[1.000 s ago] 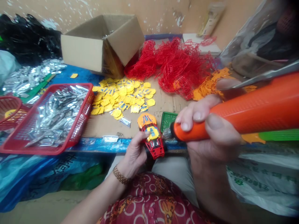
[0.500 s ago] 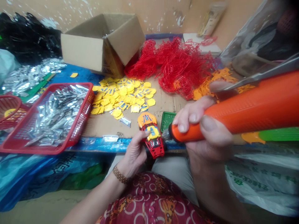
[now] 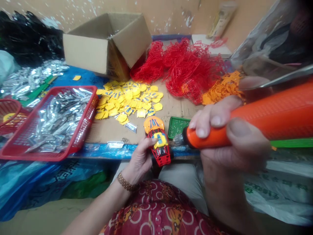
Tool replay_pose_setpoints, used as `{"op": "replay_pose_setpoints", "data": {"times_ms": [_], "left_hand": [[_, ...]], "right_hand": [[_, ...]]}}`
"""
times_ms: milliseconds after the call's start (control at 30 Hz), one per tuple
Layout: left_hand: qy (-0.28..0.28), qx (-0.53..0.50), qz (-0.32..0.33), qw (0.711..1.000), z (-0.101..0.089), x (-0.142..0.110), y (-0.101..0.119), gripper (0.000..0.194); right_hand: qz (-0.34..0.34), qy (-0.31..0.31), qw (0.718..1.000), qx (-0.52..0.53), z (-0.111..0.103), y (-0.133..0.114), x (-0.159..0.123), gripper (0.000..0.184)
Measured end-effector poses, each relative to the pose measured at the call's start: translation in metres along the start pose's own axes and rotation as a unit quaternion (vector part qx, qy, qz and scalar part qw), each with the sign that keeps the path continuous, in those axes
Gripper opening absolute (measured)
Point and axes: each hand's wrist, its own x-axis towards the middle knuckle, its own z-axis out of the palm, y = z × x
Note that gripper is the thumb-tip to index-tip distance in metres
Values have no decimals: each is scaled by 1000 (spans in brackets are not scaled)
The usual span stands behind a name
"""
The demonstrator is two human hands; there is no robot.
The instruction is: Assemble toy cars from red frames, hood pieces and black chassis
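A toy car with an orange hood, yellow roof panel and red frame is held at the table's front edge by my left hand. The thumb of that hand presses on the yellow panel. My right hand is wrapped round an orange electric screwdriver. Its metal tip points left, toward the car's right side, close above a small green basket. From this angle I cannot tell whether the tip touches anything.
Yellow panels lie in a pile behind the car. A red basket on the left holds silvery pieces. At the back are a cardboard box and tangled red frames, with orange parts to their right.
My right hand and the electric screwdriver have moved right, so the tip sits farther from the car. My left hand and the toy car have barely moved.
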Motion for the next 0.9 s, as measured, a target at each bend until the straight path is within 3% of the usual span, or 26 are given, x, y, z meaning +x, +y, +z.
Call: {"op": "replay_pose_setpoints", "data": {"times_ms": [433,667,900], "left_hand": [[19,-9,-8,1000,1,0,-3,56],[24,-22,-19,999,0,2,-4,43],[9,-29,-25,999,-3,3,-6,43]], "right_hand": [[23,-11,1000,-10,-7,10,-4,29],[-7,-35,999,12,-7,10,-3,25],[-9,-28,997,68,-6,12,-3,17]]}}
